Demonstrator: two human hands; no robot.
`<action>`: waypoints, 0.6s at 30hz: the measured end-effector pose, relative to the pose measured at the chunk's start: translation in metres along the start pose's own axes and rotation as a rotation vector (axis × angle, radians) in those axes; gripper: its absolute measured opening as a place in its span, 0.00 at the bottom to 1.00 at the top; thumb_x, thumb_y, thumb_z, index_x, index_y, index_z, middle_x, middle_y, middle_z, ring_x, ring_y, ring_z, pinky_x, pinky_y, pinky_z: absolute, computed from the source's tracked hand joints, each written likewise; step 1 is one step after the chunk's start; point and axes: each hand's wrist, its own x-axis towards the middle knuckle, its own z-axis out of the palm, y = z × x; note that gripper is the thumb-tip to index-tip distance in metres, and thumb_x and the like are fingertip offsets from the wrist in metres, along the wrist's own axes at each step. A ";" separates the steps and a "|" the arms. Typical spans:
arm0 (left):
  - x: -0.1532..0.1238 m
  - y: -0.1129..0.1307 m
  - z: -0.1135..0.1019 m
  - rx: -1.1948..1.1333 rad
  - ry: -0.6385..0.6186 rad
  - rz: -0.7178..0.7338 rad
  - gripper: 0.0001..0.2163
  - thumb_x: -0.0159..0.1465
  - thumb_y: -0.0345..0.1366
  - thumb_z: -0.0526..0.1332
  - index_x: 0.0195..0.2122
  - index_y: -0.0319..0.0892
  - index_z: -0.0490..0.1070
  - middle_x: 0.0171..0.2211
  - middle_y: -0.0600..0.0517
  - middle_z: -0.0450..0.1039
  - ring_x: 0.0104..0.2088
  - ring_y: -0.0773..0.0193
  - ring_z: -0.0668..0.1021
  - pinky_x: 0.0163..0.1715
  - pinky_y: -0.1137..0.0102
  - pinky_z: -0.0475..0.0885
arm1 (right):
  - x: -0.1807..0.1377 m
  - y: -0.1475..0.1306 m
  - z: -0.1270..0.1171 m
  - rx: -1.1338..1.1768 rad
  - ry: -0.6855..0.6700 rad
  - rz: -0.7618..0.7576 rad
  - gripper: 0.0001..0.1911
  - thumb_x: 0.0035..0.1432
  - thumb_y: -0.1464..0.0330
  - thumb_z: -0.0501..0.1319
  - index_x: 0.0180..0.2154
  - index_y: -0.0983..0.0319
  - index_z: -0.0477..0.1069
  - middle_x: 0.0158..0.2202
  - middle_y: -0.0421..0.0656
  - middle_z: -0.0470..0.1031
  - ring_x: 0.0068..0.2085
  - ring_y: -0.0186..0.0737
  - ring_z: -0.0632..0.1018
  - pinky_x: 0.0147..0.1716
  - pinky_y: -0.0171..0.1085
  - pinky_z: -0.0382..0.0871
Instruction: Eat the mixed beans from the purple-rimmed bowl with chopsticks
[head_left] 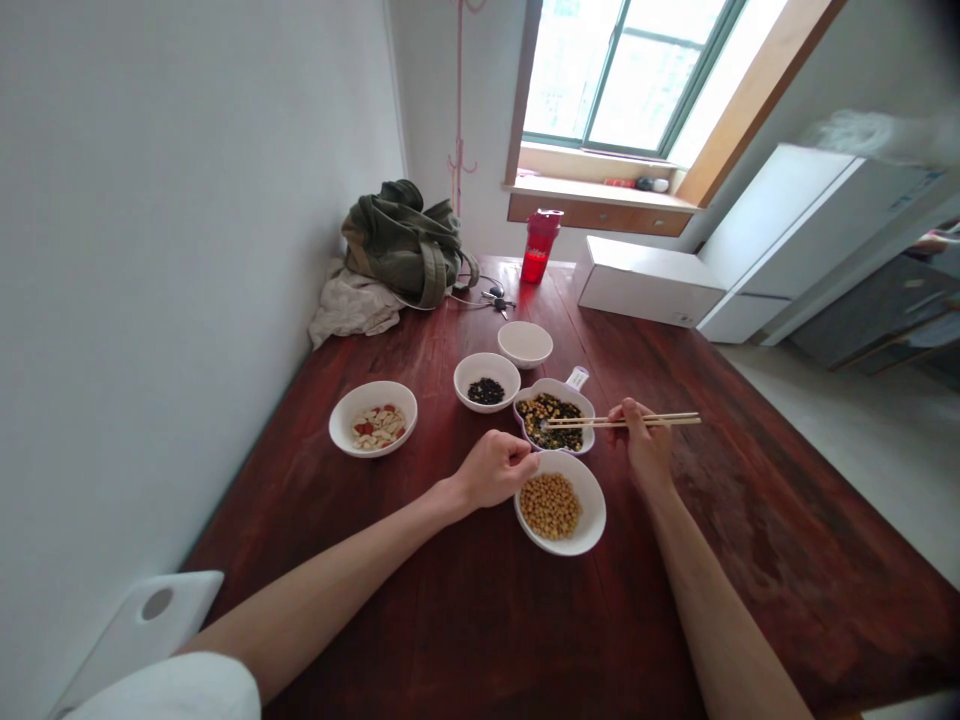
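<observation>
My right hand (641, 435) is closed around a pair of wooden chopsticks (679, 419). Their tips reach into a purple-rimmed, shaped bowl (592, 437) of mixed dark and yellow beans, touching something small and pale there. My left hand (499, 468) is closed, with its fingertips at the rims where that bowl meets a white bowl (596, 515) of yellow soybeans. What those fingers grip, if anything, is hidden. Just beyond stands a white bowl (511, 368) with black beans. Behind it is another white bowl (525, 344) with nothing visible inside.
At left is a white bowl (346, 440) of pale and reddish pieces. Farther back are a green bag (401, 245), a cloth (352, 305), keys (498, 299), a red shaker bottle (538, 247) and a white box (652, 283). A white chair back (142, 630) stands at lower left.
</observation>
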 end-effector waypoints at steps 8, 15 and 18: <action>0.000 0.002 -0.001 -0.007 0.005 0.004 0.21 0.65 0.40 0.56 0.18 0.41 0.51 0.19 0.58 0.47 0.22 0.73 0.54 0.23 0.72 0.46 | -0.001 -0.002 -0.003 -0.004 -0.107 -0.017 0.24 0.66 0.48 0.62 0.28 0.61 0.74 0.21 0.41 0.74 0.20 0.36 0.73 0.19 0.34 0.65; 0.000 0.001 0.000 -0.025 0.009 -0.001 0.21 0.65 0.41 0.56 0.17 0.41 0.51 0.19 0.58 0.47 0.22 0.72 0.54 0.23 0.71 0.46 | -0.003 -0.005 0.001 -0.004 -0.149 0.008 0.27 0.65 0.45 0.61 0.28 0.60 0.73 0.22 0.42 0.76 0.22 0.38 0.75 0.20 0.35 0.69; 0.000 0.001 0.000 -0.023 0.005 0.002 0.21 0.65 0.41 0.56 0.17 0.41 0.51 0.18 0.58 0.47 0.22 0.73 0.54 0.23 0.71 0.46 | -0.003 -0.006 0.002 -0.023 -0.154 0.007 0.27 0.65 0.44 0.61 0.27 0.60 0.73 0.22 0.41 0.75 0.21 0.37 0.74 0.20 0.34 0.68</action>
